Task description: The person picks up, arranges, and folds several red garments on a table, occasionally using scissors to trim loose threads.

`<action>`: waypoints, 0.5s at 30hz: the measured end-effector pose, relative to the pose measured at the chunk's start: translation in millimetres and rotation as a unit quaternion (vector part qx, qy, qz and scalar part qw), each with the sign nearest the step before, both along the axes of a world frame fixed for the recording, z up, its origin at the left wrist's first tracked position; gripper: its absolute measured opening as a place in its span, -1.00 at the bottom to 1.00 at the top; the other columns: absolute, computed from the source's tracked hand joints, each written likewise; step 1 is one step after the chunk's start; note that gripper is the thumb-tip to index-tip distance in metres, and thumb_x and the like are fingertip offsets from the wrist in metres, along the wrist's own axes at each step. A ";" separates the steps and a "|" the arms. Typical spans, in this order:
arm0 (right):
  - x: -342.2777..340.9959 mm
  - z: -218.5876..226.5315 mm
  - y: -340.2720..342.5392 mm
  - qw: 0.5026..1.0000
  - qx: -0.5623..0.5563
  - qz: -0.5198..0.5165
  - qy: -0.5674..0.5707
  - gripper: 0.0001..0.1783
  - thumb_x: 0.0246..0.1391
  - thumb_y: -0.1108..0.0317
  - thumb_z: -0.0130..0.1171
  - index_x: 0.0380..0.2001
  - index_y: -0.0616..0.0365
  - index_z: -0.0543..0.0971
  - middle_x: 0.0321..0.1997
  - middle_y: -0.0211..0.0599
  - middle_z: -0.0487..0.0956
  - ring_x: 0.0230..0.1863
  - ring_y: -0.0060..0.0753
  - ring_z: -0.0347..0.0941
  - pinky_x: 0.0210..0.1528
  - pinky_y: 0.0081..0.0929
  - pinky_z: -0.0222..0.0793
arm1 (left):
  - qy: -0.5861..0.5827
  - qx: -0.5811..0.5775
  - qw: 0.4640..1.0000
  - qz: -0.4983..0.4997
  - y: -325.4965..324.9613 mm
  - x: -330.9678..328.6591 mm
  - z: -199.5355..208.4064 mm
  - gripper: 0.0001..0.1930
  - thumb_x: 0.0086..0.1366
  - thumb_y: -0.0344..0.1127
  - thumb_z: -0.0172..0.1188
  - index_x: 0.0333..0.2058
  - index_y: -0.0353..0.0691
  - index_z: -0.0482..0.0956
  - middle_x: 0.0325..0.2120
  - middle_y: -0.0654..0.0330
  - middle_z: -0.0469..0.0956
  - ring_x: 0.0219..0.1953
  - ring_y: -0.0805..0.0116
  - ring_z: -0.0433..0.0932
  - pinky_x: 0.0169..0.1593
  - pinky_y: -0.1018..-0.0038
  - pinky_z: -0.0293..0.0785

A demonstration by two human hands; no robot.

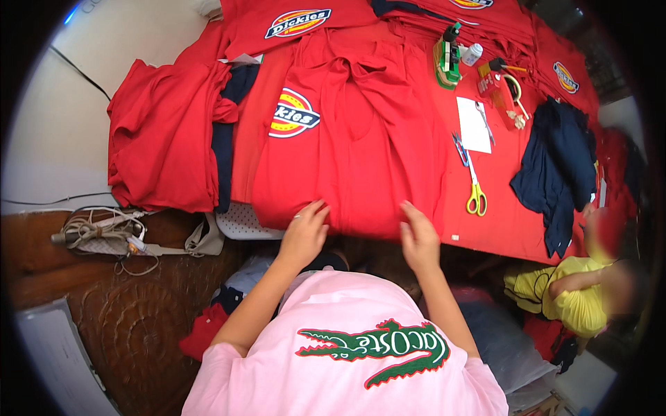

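Note:
A red T-shirt with a printed logo patch lies spread before me, somewhat rumpled, its near edge at the front of the table. On its lower left edge rests my left hand, fingers loosely apart and closed on nothing. At the lower right edge is my right hand, fingers stretched out, the palm turned inward. Whether the right fingertips press on the cloth or hover just over it I cannot tell. The shirt's cloth between the two hands hangs slightly over the table edge.
Yellow-handled scissors, blue thread snips and white paper lie to the right. Beyond stand a green tape dispenser and a red box. Navy cloth and a person in yellow are farther right. Red garments lie left.

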State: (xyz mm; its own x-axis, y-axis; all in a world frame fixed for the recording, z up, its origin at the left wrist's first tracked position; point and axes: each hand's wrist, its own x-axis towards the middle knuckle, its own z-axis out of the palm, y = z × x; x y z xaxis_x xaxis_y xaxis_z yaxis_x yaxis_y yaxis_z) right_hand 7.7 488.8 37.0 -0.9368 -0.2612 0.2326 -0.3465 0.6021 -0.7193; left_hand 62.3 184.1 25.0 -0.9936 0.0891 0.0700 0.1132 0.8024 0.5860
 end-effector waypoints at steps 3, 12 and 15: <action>-60.5 -25.7 -45.4 0.980 0.107 0.164 0.028 -0.37 0.30 0.38 0.19 0.42 0.18 0.42 0.47 0.02 0.45 0.48 0.04 0.37 0.52 -0.05 0.26 | 0.010 -0.116 0.984 -0.133 -4.0 -62.0 -14.7 -0.26 0.45 -0.07 0.23 0.48 -0.28 0.24 0.54 -0.05 0.13 0.57 0.00 0.12 0.58 -0.04 -0.02; -286.4 -37.3 -11.0 0.912 0.380 -0.029 0.150 -0.36 0.37 0.04 0.17 0.47 -0.18 0.40 0.58 -0.15 0.33 0.57 -0.07 0.25 0.60 0.14 0.03 | 0.081 -0.183 0.970 -0.138 -92.6 -249.3 -22.6 -0.44 0.45 0.01 0.22 0.32 -0.12 0.48 0.37 0.13 0.39 0.36 0.16 0.40 0.37 0.08 0.24; -347.9 -29.1 -2.5 0.968 0.201 -0.147 -0.033 -0.60 0.30 0.12 0.24 0.16 -0.11 0.65 0.35 -0.14 0.53 0.41 -0.04 0.41 0.50 0.13 0.16 | 0.114 -0.098 0.983 -0.101 -96.3 -305.6 -16.5 -0.77 0.33 -0.30 0.35 -0.06 -0.15 0.68 -0.11 0.20 0.62 0.03 0.17 0.59 0.24 0.12 0.33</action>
State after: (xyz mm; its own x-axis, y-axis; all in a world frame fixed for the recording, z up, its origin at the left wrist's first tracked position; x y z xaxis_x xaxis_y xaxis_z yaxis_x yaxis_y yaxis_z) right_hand -340.2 486.3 8.0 -0.9938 -0.0386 0.1041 -0.0793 0.9034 -0.4215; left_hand -243.3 87.8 8.5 -0.9149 0.3172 0.2497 0.3921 0.8454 0.3626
